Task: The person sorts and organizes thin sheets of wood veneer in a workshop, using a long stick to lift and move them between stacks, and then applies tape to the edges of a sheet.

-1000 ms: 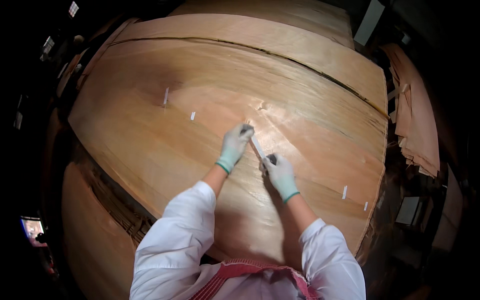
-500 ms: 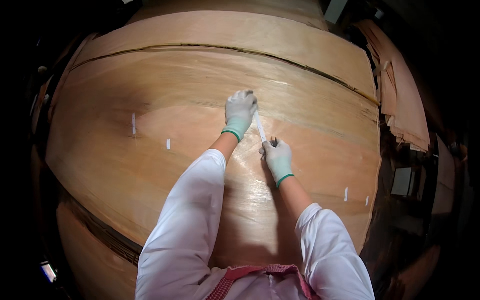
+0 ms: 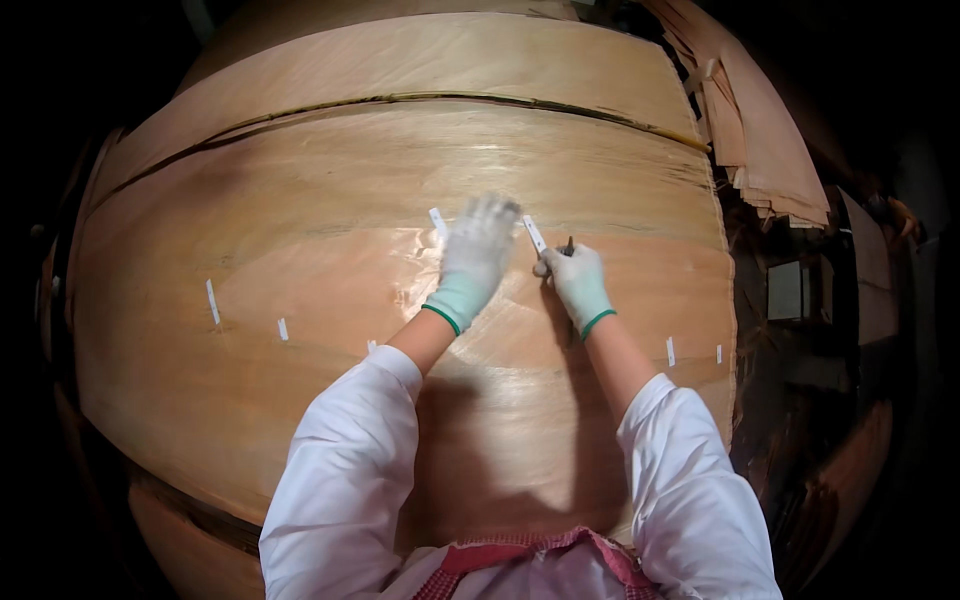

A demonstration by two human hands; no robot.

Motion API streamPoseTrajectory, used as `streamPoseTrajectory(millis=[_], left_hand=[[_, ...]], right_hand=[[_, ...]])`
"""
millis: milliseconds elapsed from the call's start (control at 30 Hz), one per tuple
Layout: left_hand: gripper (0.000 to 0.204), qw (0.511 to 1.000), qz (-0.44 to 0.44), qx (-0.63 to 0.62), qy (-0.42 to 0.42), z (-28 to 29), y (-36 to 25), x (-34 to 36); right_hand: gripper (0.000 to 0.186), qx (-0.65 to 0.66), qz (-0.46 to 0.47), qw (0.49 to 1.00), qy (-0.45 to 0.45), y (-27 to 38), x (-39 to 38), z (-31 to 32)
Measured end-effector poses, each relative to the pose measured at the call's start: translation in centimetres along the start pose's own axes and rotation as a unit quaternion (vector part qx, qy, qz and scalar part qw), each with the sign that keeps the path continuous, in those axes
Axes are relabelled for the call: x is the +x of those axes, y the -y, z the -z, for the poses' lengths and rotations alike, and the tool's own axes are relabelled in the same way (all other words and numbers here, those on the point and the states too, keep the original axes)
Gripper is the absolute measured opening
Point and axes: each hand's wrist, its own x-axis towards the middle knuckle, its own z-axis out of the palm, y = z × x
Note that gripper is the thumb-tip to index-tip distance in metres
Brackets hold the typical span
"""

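A large sheet of tan wood veneer (image 3: 300, 400) lies spread before me. My left hand (image 3: 478, 245), in a whitish knit glove with a green cuff edge, rests flat on it with fingers stretched forward, slightly blurred. Just left of that hand a short white tape strip (image 3: 438, 222) shows on the veneer. My right hand (image 3: 575, 282), gloved alike, is closed and pinches the lower end of a white paper tape strip (image 3: 534, 234), whose far end points up and left. A dark, thin tool (image 3: 570, 245) juts up from the same hand; its kind is unclear.
More white tape pieces (image 3: 213, 302) are scattered across the sheet on both sides. A dark gap (image 3: 400, 98) runs across the far part of the veneer. Stacked veneer sheets (image 3: 770, 130) hang at the far right, beside a pale box-like panel (image 3: 785, 290).
My left hand has let go of the tape's far end and flattened on the veneer. A short strip now shows to its left. The view has shifted somewhat.
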Motion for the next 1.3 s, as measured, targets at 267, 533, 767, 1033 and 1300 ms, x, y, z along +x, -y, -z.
streamPoseTrajectory(millis=[267, 533, 767, 1033, 1300], left_hand=[[0.045, 0.984, -0.098, -0.101, 0.107, 0.1, -3.7, 1.0], [0.067, 0.975, -0.144, -0.138, 0.098, -2.3, -17.4, 8.1], [0.048, 0.973, -0.160, -0.150, -0.077, -9.9, -27.0, 17.1], [0.026, 0.882, -0.137, -0.451, 0.019, -11.9, -30.9, 17.2], [0.045, 0.956, -0.227, -0.181, -0.038, -11.4, -31.5, 17.0]], right_hand=[[0.022, -0.443, 0.156, 0.879, -0.084, -0.1, 2.3, 8.5], [0.019, -0.011, -0.007, 0.981, -0.195, -7.2, 1.1, 27.0], [0.021, -0.045, -0.008, 0.974, -0.221, -7.6, 9.6, 28.7], [0.042, -0.393, -0.099, 0.890, -0.209, -9.9, 0.7, 32.8], [0.016, -0.026, 0.019, 0.965, -0.261, -19.3, -33.1, 23.3]])
